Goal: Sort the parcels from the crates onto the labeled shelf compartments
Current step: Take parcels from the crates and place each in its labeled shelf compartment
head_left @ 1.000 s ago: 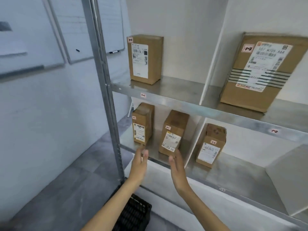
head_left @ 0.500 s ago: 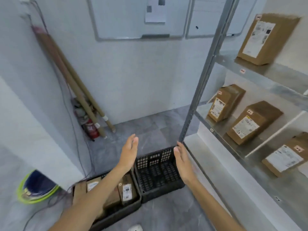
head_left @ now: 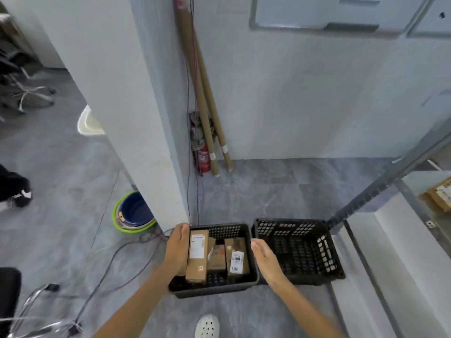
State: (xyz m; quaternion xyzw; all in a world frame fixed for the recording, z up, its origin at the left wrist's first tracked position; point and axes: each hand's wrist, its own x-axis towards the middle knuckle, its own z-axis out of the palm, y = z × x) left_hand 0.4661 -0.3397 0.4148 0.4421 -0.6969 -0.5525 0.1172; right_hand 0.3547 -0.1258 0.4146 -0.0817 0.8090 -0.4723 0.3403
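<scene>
Head view: two black crates side by side on the floor (head_left: 244,191). Left crate (head_left: 214,290) holds several parcels (head_left: 236,258). Left hand (head_left: 179,247) flat, fingers straight, gripping nothing, beside the tall parcel (head_left: 197,257); contact unclear. Right hand (head_left: 266,259) flat, empty, over the rim beside the right crate (head_left: 288,229).

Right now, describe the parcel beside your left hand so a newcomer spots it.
By the white pillar, two black crates sit on the floor; only the left crate holds parcels. Along its left wall, beside the left hand, lies the long parcel, longer and narrower than its neighbours.
</scene>
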